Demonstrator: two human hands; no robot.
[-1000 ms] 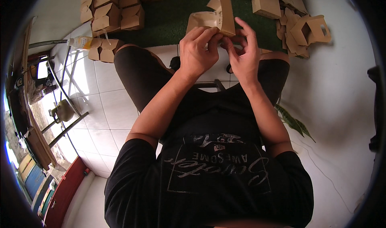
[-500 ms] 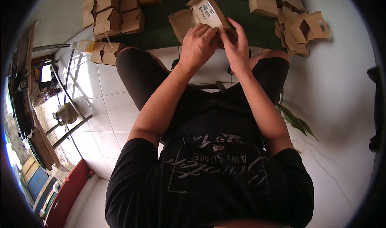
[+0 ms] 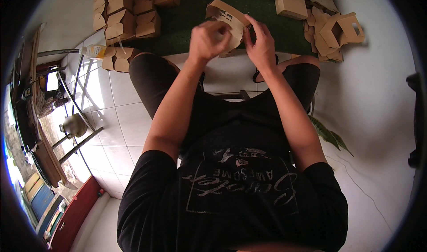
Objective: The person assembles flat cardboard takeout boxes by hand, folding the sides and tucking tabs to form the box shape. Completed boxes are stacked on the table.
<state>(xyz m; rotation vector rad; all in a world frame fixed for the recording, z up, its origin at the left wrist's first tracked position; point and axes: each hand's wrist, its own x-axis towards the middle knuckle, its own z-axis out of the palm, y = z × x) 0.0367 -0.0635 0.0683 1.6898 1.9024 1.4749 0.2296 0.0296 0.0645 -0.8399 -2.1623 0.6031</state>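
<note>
A part-folded brown cardboard box is held in front of me, above the near edge of the green table. Its paler inside faces me and carries dark print. My right hand pinches the right side of the box, index finger along the outer wall and thumb nearer me. My left hand, slightly blurred, has its fingers curled over the left part of the box. It covers the left panel, and whatever lies between those fingers is hidden.
Several folded boxes stand stacked at the far left, beside a bottle with yellow-orange contents. More boxes and flat cardboard pieces lie at the far right. The green table spans between; a white wall rises at right.
My left hand has moved left and a little down, away from my right hand, its fingers curling. The box has tilted, and its left panel has gone out of sight. My right hand barely moved.
</note>
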